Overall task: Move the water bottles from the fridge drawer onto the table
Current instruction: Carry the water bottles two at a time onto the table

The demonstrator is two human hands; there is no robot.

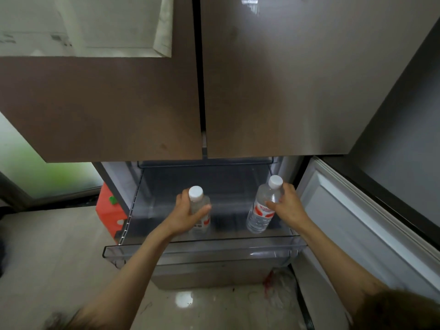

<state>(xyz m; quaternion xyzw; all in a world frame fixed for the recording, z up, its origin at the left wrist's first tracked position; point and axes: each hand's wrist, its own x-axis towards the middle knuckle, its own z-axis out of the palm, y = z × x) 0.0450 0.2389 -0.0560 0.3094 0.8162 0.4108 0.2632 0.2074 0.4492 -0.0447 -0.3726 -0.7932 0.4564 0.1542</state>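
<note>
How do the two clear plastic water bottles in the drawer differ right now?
The left clear plastic water bottle stands nearly upright, its label mostly hidden by the left hand; the right clear plastic water bottle leans, its red-and-white label exposed beside the right hand. Both have white caps and are gripped.

The clear fridge drawer (204,248) carries two water bottles (260,210).

The right bottle (261,210) has a red label (lettering too blurred).
</note>
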